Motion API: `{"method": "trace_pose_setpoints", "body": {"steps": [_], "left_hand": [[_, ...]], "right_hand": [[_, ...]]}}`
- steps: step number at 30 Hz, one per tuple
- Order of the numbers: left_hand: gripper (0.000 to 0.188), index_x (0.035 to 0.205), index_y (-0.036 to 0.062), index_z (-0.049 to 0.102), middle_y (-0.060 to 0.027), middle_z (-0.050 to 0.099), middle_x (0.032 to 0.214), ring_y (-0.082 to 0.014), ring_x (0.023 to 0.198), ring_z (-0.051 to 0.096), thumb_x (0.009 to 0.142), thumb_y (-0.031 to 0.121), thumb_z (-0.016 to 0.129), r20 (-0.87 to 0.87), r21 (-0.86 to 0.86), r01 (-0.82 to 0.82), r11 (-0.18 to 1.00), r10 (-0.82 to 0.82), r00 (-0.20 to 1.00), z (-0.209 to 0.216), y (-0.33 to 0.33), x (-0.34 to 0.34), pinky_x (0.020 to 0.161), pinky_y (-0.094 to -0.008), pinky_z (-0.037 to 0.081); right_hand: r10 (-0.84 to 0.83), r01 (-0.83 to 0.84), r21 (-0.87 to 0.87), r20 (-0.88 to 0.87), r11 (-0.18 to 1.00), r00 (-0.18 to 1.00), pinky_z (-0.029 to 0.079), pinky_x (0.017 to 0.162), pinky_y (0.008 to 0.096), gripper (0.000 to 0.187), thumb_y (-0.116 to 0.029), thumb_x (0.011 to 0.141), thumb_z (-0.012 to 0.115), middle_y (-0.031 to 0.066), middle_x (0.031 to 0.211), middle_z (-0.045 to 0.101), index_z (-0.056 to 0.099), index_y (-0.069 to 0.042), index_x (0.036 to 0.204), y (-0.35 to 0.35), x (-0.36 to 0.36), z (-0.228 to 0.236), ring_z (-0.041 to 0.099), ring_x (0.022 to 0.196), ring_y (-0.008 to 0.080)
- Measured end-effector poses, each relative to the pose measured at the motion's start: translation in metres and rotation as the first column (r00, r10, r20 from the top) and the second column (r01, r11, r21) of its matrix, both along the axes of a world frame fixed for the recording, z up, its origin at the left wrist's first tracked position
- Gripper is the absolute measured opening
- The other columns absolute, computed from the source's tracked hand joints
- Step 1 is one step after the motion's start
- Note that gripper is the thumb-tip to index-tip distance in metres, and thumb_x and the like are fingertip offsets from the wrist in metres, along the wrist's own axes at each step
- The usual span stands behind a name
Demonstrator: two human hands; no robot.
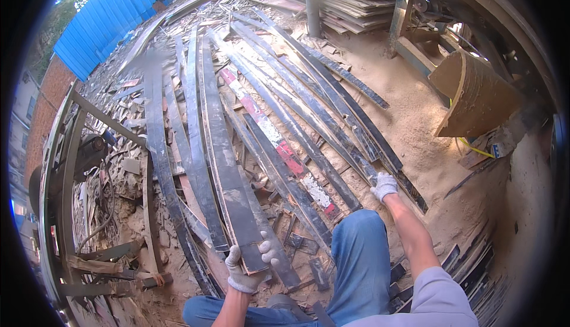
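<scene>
My left hand [244, 275], in a whitish work glove, is closed around the near end of a long dark-faced wood strip [228, 175], thumb at one edge and fingers at the other. The strip runs away from me over the pile. Farther right, my gloved right hand [385, 187] is closed on the near end of another long dark strip [360, 162], its fingertips partly hidden. Between the two hands lies a strip with worn red and white paint [270, 132], touched by neither. Several more dark strips fan out around them.
Broken wood scraps [127, 119] cover the ground at left, beside a metal frame [66, 166]. Sawdust [409, 125] lies at right, near a curved board [478, 95] and a machine stand [409, 54]. Behind are a post [312, 3], stacked sheets [359, 0] and a blue fence [113, 18].
</scene>
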State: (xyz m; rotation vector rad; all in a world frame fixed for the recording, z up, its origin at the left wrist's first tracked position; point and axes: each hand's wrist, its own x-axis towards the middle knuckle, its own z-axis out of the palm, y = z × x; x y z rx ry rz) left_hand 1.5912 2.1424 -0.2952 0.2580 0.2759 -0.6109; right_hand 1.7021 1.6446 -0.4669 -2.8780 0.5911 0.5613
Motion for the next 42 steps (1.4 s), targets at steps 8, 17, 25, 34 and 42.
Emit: {"method": "trace_pose_setpoints", "body": {"steps": [8, 17, 25, 34, 42], "left_hand": [[0.08, 0.145, 0.0016, 0.047, -0.0067, 0.053, 0.105, -0.0232, 0.093, 0.055, 0.087, 0.045, 0.08, -0.056, 0.052, 0.002, 0.999, 0.001, 0.998, -0.002, -0.01, -0.002, 0.09, -0.0467, 0.051], [0.078, 0.144, 0.0008, 0.044, -0.0116, 0.059, 0.108, -0.0268, 0.094, 0.06, 0.088, 0.041, 0.079, -0.037, 0.011, -0.025, 1.0, 0.025, 0.999, -0.012, -0.017, 0.001, 0.089, -0.0511, 0.05], [0.075, 0.144, -0.0028, 0.046, -0.0137, 0.06, 0.116, -0.0294, 0.101, 0.061, 0.091, 0.039, 0.076, 0.029, 0.059, -0.005, 0.998, 0.003, 1.0, -0.009, -0.021, 0.003, 0.096, -0.0521, 0.052], [0.06, 0.137, -0.0047, 0.052, -0.0214, 0.064, 0.114, -0.0379, 0.104, 0.065, 0.089, 0.023, 0.075, -0.074, -0.046, 0.081, 0.996, -0.085, 0.994, -0.02, -0.051, 0.019, 0.109, -0.0621, 0.045], [0.048, 0.13, -0.0044, 0.056, -0.0212, 0.066, 0.114, -0.0394, 0.102, 0.067, 0.092, 0.021, 0.071, -0.197, 0.179, -0.013, 0.984, 0.049, 0.979, -0.024, -0.041, 0.005, 0.106, -0.065, 0.05]], "right_hand": [[-0.276, 0.184, 0.726, 0.008, 0.662, 0.961, 0.054, 0.094, 0.0393, 0.06, -0.037, 0.069, 0.092, 0.0174, 0.106, 0.076, 0.072, -0.002, 0.112, -0.023, -0.034, 0.048, 0.072, 0.105, 0.0289], [0.204, -0.184, -0.107, 0.227, 0.977, 0.952, 0.042, 0.11, 0.0499, 0.088, -0.055, 0.082, 0.079, 0.0258, 0.135, 0.06, 0.05, 0.0, 0.145, -0.004, -0.045, 0.007, 0.056, 0.125, 0.0405], [0.069, -0.063, 0.084, -0.077, 0.995, 0.995, 0.06, 0.089, 0.0467, 0.06, -0.048, 0.067, 0.085, 0.0248, 0.109, 0.076, 0.079, -0.001, 0.104, 0.03, -0.025, 0.016, 0.074, 0.105, 0.0378], [0.007, -0.001, -0.09, 0.063, 0.996, 0.998, 0.057, 0.095, 0.054, 0.053, -0.037, 0.085, 0.074, 0.0254, 0.118, 0.073, 0.066, -0.007, 0.128, -0.012, -0.057, -0.139, 0.071, 0.113, 0.0408], [0.263, -0.262, -0.024, 0.058, 0.965, 0.963, 0.056, 0.092, 0.0477, 0.044, -0.019, 0.083, 0.067, 0.0268, 0.116, 0.072, 0.069, -0.003, 0.123, 0.045, -0.038, 0.077, 0.07, 0.11, 0.0387]]}}
